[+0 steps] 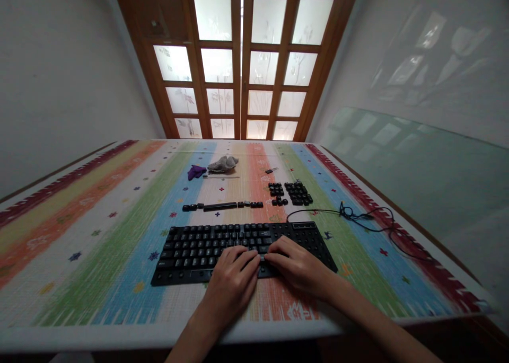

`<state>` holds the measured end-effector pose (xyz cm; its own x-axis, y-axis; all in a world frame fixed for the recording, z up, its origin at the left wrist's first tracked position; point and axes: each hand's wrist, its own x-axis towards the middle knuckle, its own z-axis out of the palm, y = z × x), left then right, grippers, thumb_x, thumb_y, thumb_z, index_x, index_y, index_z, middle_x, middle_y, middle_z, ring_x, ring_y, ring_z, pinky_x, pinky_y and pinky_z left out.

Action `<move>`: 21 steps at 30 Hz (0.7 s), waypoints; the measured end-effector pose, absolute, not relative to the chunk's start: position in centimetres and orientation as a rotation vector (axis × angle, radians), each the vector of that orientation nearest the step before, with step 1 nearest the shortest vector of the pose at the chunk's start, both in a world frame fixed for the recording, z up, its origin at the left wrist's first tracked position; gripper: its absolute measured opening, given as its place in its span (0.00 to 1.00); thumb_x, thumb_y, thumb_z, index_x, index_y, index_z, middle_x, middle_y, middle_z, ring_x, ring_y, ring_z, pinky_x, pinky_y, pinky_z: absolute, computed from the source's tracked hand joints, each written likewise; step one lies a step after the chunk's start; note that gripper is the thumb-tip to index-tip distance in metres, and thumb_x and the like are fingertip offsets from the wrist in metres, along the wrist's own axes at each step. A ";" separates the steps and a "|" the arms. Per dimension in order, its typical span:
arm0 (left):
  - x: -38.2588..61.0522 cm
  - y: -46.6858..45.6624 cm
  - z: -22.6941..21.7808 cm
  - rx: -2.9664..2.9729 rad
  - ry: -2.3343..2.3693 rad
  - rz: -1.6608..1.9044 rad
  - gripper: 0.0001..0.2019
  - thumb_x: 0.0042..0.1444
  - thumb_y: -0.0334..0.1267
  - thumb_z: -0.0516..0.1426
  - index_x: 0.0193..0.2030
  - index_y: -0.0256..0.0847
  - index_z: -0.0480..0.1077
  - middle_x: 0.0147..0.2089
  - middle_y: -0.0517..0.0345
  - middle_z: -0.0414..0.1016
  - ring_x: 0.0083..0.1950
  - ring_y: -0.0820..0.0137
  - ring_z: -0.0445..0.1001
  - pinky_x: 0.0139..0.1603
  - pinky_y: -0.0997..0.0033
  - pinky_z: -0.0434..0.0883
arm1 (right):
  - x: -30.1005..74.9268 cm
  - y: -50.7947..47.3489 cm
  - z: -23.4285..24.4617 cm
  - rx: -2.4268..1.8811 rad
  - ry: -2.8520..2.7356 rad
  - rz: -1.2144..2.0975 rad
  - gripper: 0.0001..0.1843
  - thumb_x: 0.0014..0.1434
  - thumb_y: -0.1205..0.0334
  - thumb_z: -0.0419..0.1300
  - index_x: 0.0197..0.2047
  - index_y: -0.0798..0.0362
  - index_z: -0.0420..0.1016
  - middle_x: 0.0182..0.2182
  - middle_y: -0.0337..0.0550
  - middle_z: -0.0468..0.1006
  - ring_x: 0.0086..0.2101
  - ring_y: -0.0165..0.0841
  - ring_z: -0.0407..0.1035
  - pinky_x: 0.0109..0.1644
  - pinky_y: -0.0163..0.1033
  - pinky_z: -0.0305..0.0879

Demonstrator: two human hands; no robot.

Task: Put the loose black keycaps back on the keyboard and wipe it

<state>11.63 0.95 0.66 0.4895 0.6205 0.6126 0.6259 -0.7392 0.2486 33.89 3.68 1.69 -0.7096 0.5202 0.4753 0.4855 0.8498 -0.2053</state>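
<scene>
A black keyboard point(186, 251) lies flat on a striped tablecloth, and several keys are off its bottom row and its number pad. Over its lower right part, my left hand point(236, 273) rests with fingers bent and held together. My right hand point(296, 262) reaches in from the other side, thumb and fingers pinched close to the left fingertips. Both sets of fingertips meet at the right end of the letter keys; whatever is between them is hidden or too small to make out. A row of loose keycaps with a long space bar point(220, 206) lies behind the keyboard.
Loose keycaps point(299, 193) sit grouped behind the number pad, near a small keycap puller point(271, 170). The keyboard cable point(368, 214) coils right. Farther back are a purple cloth point(196, 172), a grey cloth point(223, 164) and a thin stick point(222, 177). Walls flank the table.
</scene>
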 end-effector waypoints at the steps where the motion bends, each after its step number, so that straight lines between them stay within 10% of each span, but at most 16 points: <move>1: 11.7 1.0 0.7 -2.710 -1.146 -1.106 0.12 0.63 0.28 0.55 0.51 0.36 0.73 0.47 0.50 0.78 0.49 0.61 0.70 0.50 0.55 0.74 | 33.9 3.7 1.7 -0.732 -2.492 0.091 0.13 0.69 0.73 0.50 0.47 0.57 0.75 0.38 0.49 0.74 0.38 0.35 0.66 0.41 0.40 0.69; 21: 12.6 0.9 0.6 -2.695 -1.150 -1.018 0.10 0.60 0.29 0.56 0.47 0.36 0.74 0.52 0.46 0.76 0.56 0.55 0.70 0.55 0.47 0.72 | 31.5 1.2 0.4 -0.839 -2.372 -0.249 0.11 0.65 0.71 0.52 0.39 0.58 0.76 0.32 0.49 0.74 0.35 0.39 0.64 0.40 0.45 0.62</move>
<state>12.60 0.89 0.57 0.5098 0.6309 0.5849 0.6570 -0.7244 0.2087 31.49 1.16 0.40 -0.6178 0.5090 0.5994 0.6224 0.7824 -0.0229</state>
